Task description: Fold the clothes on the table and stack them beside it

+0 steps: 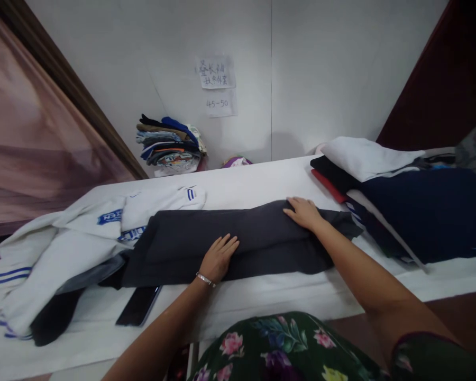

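A dark grey garment (257,238), folded into a long flat shape, lies across the white-covered table (241,185) in front of me. My left hand (219,258), with a bracelet at the wrist, rests flat on its near middle part, fingers stretched out. Toward the garment's far right side, my right hand (303,212) lies on the cloth with its fingers spread. Neither hand grips anything. Which kind of garment it is cannot be told from this fold. A white jacket with blue stripes (83,238) touches its left end.
A black phone (138,307) lies at the near left, partly under the grey cloth. On the right sits a pile of folded clothes with a navy piece (428,211) and a white one (365,156). Behind the table stands a clothes stack (172,143); handwritten papers (217,74) hang on the wall.
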`<move>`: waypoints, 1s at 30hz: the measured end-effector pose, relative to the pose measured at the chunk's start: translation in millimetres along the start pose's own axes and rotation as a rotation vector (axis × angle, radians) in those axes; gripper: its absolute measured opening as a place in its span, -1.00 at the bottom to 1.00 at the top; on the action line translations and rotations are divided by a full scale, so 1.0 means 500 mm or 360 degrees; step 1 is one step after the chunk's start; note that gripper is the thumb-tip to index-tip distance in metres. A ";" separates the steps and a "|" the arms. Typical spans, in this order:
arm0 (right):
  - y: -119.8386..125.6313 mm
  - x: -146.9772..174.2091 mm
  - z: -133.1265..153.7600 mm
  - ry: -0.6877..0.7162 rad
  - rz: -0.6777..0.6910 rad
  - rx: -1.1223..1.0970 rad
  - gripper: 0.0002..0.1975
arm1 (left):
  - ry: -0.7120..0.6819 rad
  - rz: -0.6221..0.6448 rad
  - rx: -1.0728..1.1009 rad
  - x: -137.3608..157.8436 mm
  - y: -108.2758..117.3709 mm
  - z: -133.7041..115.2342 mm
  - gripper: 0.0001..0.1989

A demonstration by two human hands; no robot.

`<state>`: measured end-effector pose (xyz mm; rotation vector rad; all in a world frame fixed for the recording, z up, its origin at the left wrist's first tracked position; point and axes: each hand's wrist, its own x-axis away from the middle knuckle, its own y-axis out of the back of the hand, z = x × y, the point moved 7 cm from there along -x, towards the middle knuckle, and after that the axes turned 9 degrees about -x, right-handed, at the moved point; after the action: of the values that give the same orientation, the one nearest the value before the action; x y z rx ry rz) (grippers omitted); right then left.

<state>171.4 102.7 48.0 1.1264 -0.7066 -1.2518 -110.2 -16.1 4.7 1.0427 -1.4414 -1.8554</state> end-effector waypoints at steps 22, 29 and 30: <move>-0.046 0.051 -0.010 -0.0186 0.0161 0.0264 -0.54 | 0.0548 0.0549 -0.0015 -0.117 -0.073 0.070 -0.28; -0.037 0.008 0.104 0.0363 0.0089 0.0108 -0.47 | 0.0552 0.0504 0.0022 -0.120 -0.062 0.069 -0.33; -0.057 0.009 0.099 0.0340 0.0200 0.0093 -0.44 | 0.0556 0.0499 0.0036 -0.119 -0.062 0.069 -0.33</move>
<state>117.2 87.2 37.2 1.2243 -0.6452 -0.9934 -106.1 58.3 -7.1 1.0240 -1.3297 -1.3633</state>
